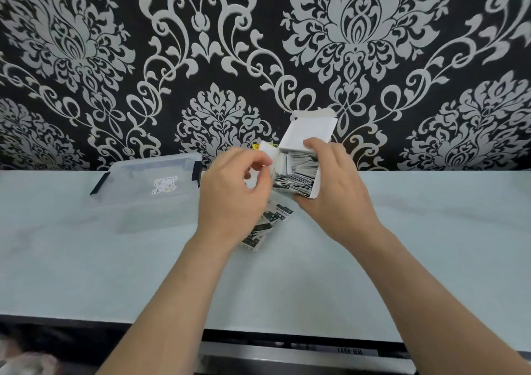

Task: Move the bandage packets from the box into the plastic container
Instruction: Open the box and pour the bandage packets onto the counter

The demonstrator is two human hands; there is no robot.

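Both of my forearms are bare from the lower frame edge up to the wrist: no sleeve, cuff or glove is visible. My left hand [232,186] carries no ring, watch or strap. My right hand [334,185] is likewise unadorned, with no band at the wrist. Fingernails are short and unpainted where visible. No markings appear on either arm.
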